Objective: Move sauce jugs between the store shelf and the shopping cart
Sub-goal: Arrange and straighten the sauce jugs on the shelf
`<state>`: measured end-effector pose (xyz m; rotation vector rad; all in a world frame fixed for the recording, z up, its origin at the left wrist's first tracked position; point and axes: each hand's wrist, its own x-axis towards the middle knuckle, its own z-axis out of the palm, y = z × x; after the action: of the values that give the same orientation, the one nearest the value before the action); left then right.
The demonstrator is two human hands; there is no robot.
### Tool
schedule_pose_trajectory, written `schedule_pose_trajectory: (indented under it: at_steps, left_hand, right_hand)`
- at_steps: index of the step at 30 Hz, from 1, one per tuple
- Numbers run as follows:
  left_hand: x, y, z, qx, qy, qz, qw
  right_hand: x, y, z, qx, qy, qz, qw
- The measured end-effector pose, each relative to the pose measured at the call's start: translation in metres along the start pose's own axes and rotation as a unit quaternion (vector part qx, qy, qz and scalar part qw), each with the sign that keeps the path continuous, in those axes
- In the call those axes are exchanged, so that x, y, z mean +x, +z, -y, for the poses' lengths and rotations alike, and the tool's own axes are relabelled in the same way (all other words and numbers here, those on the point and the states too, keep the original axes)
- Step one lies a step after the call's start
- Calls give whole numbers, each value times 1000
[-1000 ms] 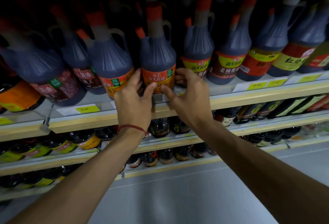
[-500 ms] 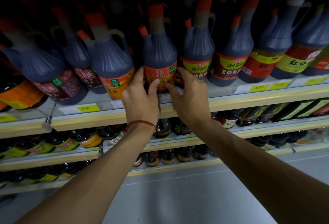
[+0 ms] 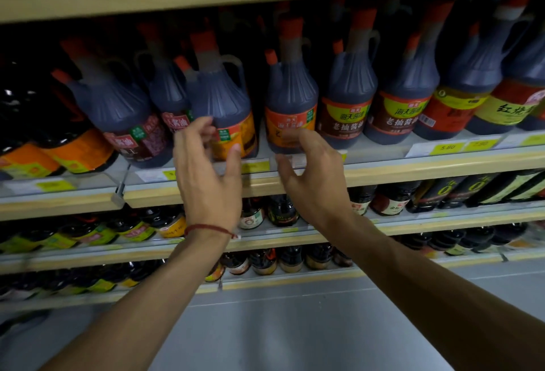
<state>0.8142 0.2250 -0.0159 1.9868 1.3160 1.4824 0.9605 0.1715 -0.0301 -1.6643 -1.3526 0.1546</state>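
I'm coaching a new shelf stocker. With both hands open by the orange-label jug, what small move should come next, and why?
Probably draw both hands back from the shelf. The orange-label jug stands upright in its row, behind the front lip, and the left hand and right hand are open in front of it, neither gripping it.

Both arms stretched forward and up, forearms converging. Left hand (image 3: 206, 170) just left of orange-label jug (image 3: 290, 99), fingers spread, loosely curled, holding nothing. Right hand (image 3: 315, 176) in front of jug base, fingers relaxed, tips near label's lower edge; contact unclear.
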Motion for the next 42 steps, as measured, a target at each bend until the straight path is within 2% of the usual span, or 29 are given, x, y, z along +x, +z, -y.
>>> schedule_pose_trajectory:
  at_steps: [9,15,19,27,32,35,42]
  left_hand:
    - [27,-6,27,-6,-37,36,999]
    - [34,-9,32,-92,-60,46,993]
    - [38,-3,33,-81,-49,37,995]
    - [38,10,30,-48,-25,9,999]
    - [40,3,29,-42,-28,36,998]
    - [39,-14,38,-29,-31,51,998]
    - [39,-60,78,52,-43,-54,996]
  right_hand:
    - [11,36,26,40,22,28,999]
    - [19,55,21,60,54,-11,997]
    - [23,58,19,56,59,-23,996]
    - [20,51,27,13,18,9,1000]
    - [12,51,29,13,46,-26,999]
    - [3,52,36,7,33,-14,999]
    - [0,81,62,35,10,27,999]
